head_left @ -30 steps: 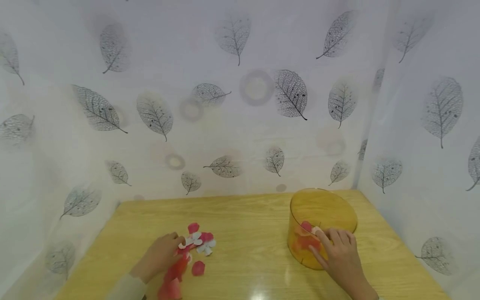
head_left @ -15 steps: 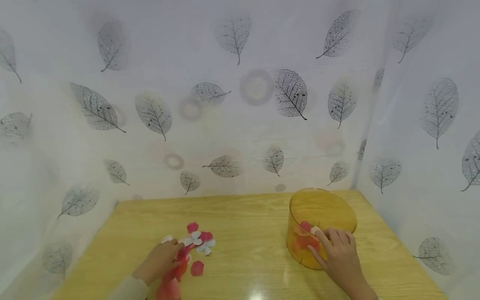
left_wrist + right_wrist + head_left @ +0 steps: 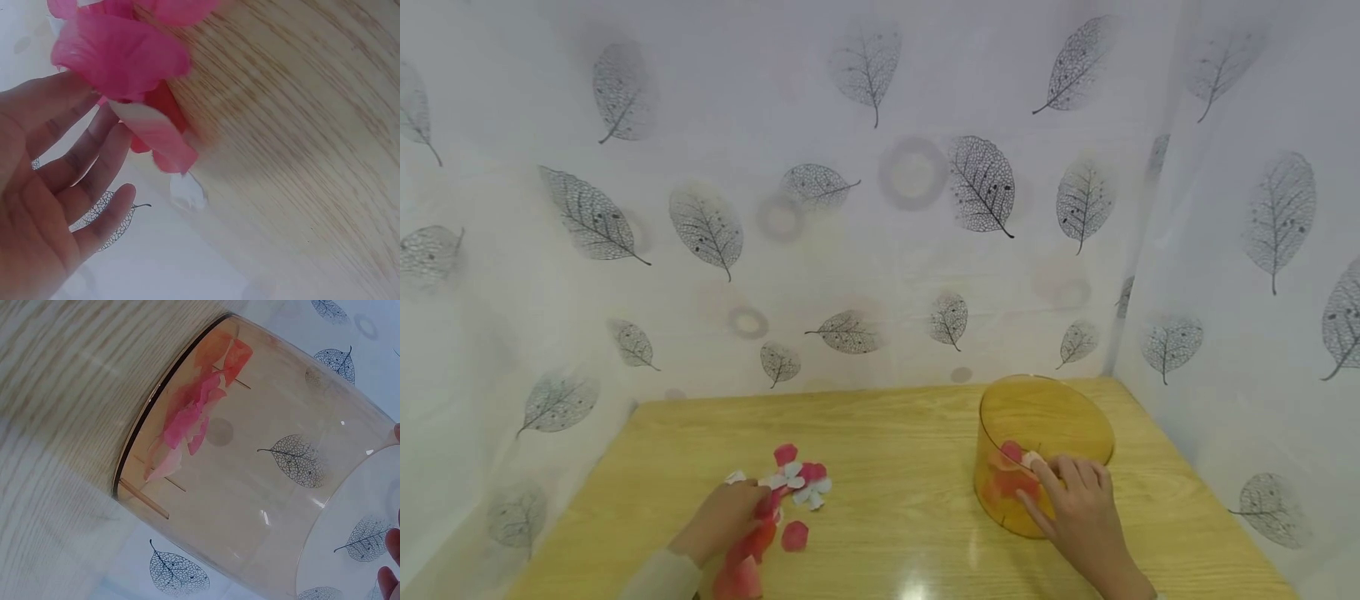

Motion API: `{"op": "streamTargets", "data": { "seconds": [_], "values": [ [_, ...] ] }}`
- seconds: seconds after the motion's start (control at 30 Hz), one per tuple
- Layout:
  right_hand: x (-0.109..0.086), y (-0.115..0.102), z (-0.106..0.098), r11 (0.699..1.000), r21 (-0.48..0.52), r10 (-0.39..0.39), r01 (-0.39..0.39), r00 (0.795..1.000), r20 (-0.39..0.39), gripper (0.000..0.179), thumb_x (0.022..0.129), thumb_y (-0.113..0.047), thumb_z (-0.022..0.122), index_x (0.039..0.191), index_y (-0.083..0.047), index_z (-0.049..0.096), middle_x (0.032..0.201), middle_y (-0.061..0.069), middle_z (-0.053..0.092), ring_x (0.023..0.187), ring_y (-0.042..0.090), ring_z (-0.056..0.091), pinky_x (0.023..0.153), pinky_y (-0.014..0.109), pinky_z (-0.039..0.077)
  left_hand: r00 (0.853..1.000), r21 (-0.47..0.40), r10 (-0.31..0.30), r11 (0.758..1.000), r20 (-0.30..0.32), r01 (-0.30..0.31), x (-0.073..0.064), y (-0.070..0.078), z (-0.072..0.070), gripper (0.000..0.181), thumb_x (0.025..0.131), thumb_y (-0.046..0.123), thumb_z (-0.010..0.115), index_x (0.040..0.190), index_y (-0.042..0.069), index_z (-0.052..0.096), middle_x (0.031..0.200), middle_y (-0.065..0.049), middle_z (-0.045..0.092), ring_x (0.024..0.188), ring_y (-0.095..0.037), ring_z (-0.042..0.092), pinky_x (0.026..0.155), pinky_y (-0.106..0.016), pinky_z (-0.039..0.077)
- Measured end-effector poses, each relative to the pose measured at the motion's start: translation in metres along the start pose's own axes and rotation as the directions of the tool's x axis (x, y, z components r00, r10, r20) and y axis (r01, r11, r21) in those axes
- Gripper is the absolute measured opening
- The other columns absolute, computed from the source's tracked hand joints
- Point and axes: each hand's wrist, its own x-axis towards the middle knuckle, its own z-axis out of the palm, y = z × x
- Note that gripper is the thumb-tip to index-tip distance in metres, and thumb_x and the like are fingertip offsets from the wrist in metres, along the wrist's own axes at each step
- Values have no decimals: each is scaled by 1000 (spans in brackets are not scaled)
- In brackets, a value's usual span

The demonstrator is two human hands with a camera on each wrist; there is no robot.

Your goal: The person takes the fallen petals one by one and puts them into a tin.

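Observation:
My left hand (image 3: 722, 518) is over a loose pile of petals on the table. Between its thumb and fingers, in the left wrist view, it pinches a pink petal (image 3: 122, 56). A pink-and-white petal (image 3: 156, 137) hangs just below the fingertips. White flowers (image 3: 811, 493) and a single red petal (image 3: 795, 537) lie right of this hand. My right hand (image 3: 1086, 512) grips the near rim of a clear amber tub (image 3: 992, 492), thumb outside and fingers over the edge. Pink and orange petals (image 3: 187, 419) rest in its bottom.
The wood-grain table (image 3: 895, 467) extends between the pile and the tub. White leaf-printed sheets (image 3: 880, 250) enclose it at the back and both sides. More petals (image 3: 741, 575) trail toward the near edge, left of centre.
My left hand shifts slightly among the petals, and a white piece now shows beyond its knuckles. The right hand and tub stay in place.

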Motion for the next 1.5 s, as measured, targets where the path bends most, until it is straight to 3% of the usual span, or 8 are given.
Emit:
{"op": "streamTargets", "data": {
  "seconds": [0.17, 0.37, 0.67, 0.93, 1.13, 1.37, 1.5],
  "values": [
    [1, 0, 0, 1000, 1, -2, 2, 1000, 4, 55, 97, -56, 31, 98, -10, 62, 79, 8, 52, 72, 25, 44, 72, 44, 32, 1000, 9, -19, 1000, 19, 18, 0, 2, -2, 14, 76, 18, 75, 85, 14, 65, 74, 4, 56, 64, -12, 47, 63, -29, 46],
    [0, -1, 0, 1000, -1, -2, 2, 1000, -1, 54, 97, -55, 31, 96, -10, 62, 78, 7, 51, 72, 25, 44, 72, 43, 32, 998, 46, -57, 997, -18, 58, -7, 0, -11, 39, 72, 27, 80, 103, 8, 66, 93, -8, 63, 79, -21, 59, 78, -45, 53],
    [-2, 1, 1, 1000, 10, 5, -6, 1000, 23, 56, 96, -56, 32, 97, -9, 63, 79, 8, 51, 72, 25, 44, 73, 43, 32, 995, -9, -101, 995, 3, 101, -11, -7, -7, 32, 77, 20, 75, 106, 10, 66, 88, -4, 64, 71, -16, 55, 73, -39, 54],
    [-2, 1, 2, 1000, -1, 0, 0, 1000, 12, 57, 97, -56, 31, 97, -9, 63, 79, 8, 52, 72, 25, 44, 72, 44, 33, 995, -55, -94, 994, -19, 93, -11, -6, -3, 16, 82, 12, 68, 98, 8, 68, 84, -3, 64, 68, -16, 52, 72, -38, 52],
    [-3, 2, 2, 1000, 10, 3, -3, 1000, 27, 56, 96, -55, 33, 96, -8, 63, 79, 10, 52, 72, 26, 45, 73, 44, 33, 995, -30, -90, 996, -48, 88, -12, -4, -6, 7, 81, 10, 70, 87, 10, 66, 74, 1, 63, 63, -13, 50, 65, -31, 50],
    [-3, 2, 2, 1000, 0, 2, -2, 1000, 8, 57, 97, -55, 30, 94, -8, 62, 79, 8, 52, 73, 25, 44, 73, 44, 32, 992, -26, -119, 993, -30, 118, -7, -2, -11, 11, 81, 4, 66, 80, 15, 63, 66, 5, 56, 60, -11, 45, 57, -25, 42],
    [-2, 2, 1, 1000, 2, 1, -1, 1000, 2, 56, 96, -56, 31, 94, -8, 62, 79, 8, 52, 73, 25, 45, 72, 44, 32, 991, -1, -100, 995, -85, 100, -7, -4, -14, 15, 81, 1, 65, 79, 16, 63, 69, 5, 61, 62, -9, 50, 60, -26, 47]
  ]
}}
